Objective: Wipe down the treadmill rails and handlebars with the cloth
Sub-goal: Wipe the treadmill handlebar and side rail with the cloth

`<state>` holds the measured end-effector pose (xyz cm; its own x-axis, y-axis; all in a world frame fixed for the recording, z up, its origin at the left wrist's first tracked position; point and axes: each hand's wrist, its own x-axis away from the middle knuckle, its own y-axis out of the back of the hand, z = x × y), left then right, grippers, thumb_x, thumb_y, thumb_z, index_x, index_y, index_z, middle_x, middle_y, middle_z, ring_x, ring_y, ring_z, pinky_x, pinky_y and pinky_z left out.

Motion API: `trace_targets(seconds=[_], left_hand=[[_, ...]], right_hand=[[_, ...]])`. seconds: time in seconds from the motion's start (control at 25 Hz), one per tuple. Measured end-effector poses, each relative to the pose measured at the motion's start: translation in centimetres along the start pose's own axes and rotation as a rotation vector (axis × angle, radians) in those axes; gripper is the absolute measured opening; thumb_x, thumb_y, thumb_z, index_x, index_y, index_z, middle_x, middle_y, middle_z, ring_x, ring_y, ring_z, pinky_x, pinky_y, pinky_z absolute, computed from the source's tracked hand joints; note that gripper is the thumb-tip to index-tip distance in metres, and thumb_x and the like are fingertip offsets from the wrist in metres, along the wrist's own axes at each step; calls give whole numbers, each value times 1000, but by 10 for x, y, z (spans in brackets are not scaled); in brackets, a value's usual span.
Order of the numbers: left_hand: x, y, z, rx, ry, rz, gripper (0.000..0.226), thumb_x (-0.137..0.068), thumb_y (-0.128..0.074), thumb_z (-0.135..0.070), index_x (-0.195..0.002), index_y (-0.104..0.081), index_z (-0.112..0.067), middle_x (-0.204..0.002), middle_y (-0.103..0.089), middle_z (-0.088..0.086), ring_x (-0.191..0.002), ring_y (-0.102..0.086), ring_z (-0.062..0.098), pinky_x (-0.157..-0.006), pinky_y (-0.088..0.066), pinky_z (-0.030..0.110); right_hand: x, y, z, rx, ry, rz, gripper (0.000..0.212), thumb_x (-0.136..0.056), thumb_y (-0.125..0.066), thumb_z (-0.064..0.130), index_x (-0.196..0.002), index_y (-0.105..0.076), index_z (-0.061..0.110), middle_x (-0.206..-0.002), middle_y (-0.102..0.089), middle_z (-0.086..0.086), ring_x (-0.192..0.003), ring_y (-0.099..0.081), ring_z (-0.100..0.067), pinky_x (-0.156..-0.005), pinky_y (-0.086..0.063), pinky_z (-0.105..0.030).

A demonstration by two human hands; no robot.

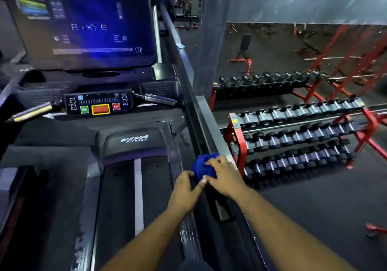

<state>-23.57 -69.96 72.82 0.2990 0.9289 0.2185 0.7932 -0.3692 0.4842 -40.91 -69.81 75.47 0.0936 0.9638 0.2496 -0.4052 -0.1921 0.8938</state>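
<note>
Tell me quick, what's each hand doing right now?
Left hand: fingers curled on the blue cloth, holding its near edge.
Right hand: fingers curled over the cloth, holding it on the rail.

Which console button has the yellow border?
The wide orange-red middle button; the green button to its left and the red stop button to its right have none.

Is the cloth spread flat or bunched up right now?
Bunched. The blue cloth sits as a wad on the right rail, held by both hands.
</note>
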Motion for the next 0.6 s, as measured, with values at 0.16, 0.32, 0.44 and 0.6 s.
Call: trace_targets(seconds=[0.16,0.32,0.44,0.6], left_hand=[[-17,31,-27,-52,-13,317,56,-94,-64,-12,-143,-37,-12,-126,-45,-8,-115,-46,5,-75,-32,-5],[-49,33,-11,-208,50,424,80,-76,-74,-38,-145,-38,-19,-136,-58,-1,-111,-59,9,-95,-50,23],[-65,35,-3,-328,-29,451,78,-70,-72,-52,-140,-47,-28,-118,-54,-2,-112,-54,16,-100,-48,37],[-65,54,-18,-102,-173,456,65,-76,-72,-56,-132,-58,-27,-131,-53,-4,-122,-52,15,-104,-47,35]], right_hand=[[-7,11,6,-18,-118,104,91,-76,-65,64,-151,-16,47,-145,-31,3,-132,-37,-28,-106,-35,-61],[-25,21,10,68,-63,5,65,-67,-68,70,-123,-49,44,-122,-39,6,-124,-35,-23,-109,-28,-62],[-28,17,6,-25,57,-123,48,-63,-73,66,-91,-47,37,-106,-39,12,-111,-40,-15,-108,-34,-53],[-28,31,16,-455,14,-228,55,-61,-84,58,-79,-39,32,-78,-51,13,-76,-51,-8,-67,-43,-25]])
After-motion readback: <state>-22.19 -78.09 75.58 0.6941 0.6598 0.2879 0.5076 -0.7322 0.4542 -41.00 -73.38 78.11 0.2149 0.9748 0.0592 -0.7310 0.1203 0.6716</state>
